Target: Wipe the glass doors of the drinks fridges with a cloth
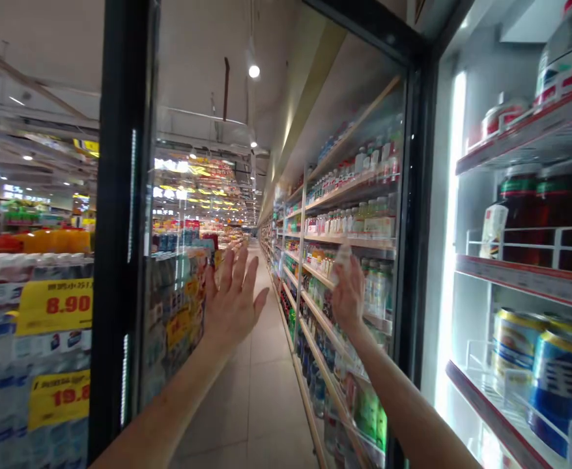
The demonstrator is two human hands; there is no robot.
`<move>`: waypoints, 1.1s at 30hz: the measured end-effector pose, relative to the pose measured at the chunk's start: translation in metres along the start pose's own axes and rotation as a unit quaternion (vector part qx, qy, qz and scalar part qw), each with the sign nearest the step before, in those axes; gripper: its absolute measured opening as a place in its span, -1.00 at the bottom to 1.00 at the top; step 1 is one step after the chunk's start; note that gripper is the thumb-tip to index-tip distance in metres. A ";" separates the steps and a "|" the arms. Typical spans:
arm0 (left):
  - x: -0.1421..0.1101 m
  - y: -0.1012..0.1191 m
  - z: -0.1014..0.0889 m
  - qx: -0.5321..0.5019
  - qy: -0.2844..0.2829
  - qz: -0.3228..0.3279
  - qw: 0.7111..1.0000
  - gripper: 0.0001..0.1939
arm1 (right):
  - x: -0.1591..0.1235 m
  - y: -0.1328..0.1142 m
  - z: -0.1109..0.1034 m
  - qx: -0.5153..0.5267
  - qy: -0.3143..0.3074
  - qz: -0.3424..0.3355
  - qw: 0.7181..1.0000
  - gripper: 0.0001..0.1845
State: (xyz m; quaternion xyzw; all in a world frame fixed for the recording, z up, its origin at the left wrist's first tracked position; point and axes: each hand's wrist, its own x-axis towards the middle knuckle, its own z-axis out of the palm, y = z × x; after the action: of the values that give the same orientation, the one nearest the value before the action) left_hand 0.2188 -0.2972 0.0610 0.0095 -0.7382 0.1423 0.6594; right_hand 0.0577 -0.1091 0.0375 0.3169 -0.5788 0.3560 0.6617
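Note:
My left hand [233,296] is raised in front of the glass door [266,391], fingers spread and empty. Whether its palm touches the glass I cannot tell. To the right, my right hand [349,296] is closed around a small whitish thing [343,255], too blurred to name, which pokes out above the fingers. This hand is also at the pane. The door has a black frame [122,215] and stands swung out from a lit drinks cooler. Through or in the glass appear an aisle and long bottle shelves [347,238].
At the right, cooler shelves [525,277] with wire guards hold blue cans [564,384], dark bottles [564,221] and a large bottle at the top. Stacked bottle packs with yellow price signs [55,306] stand left, beyond the door frame.

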 end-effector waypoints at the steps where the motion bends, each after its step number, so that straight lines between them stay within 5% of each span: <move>1: 0.000 0.000 -0.001 -0.004 -0.001 -0.001 1.000 -0.31 | 0.000 0.012 -0.004 -0.016 0.037 0.058 0.998 -0.51; 4: 0.002 -0.002 -0.002 -0.011 -0.004 -0.005 1.000 -0.31 | -0.008 0.021 -0.007 -0.032 0.069 0.125 0.989 -0.50; 9: 0.001 -0.005 0.000 -0.012 -0.004 -0.008 1.000 -0.30 | -0.039 0.000 -0.007 0.022 -0.073 -0.043 0.996 -0.58; 13: 0.001 -0.006 0.004 -0.014 -0.007 -0.009 1.000 -0.30 | -0.058 0.034 -0.026 -0.042 0.030 0.096 0.994 -0.52; 16: 0.003 -0.008 0.008 -0.022 -0.003 -0.012 1.000 -0.32 | -0.080 0.027 -0.029 -0.053 0.046 0.160 0.985 -0.48; 21: -0.008 -0.013 0.009 -0.032 -0.001 0.003 0.999 -0.36 | -0.098 -0.029 -0.011 0.041 -0.126 -0.019 0.991 -0.41; 27: -0.067 -0.004 0.003 -0.014 -0.060 0.043 0.997 -0.35 | -0.079 -0.014 -0.009 -0.020 0.026 0.159 0.987 -0.47; 33: -0.078 -0.001 0.007 0.022 -0.065 0.046 0.997 -0.36 | -0.106 -0.048 -0.010 0.037 -0.128 -0.049 0.990 -0.43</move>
State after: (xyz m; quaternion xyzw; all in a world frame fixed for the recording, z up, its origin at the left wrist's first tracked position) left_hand 0.2227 -0.3134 -0.0152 -0.0008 -0.7757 0.1876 0.6026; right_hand 0.0950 -0.1380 -0.0688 0.4120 -0.6292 0.3005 0.5866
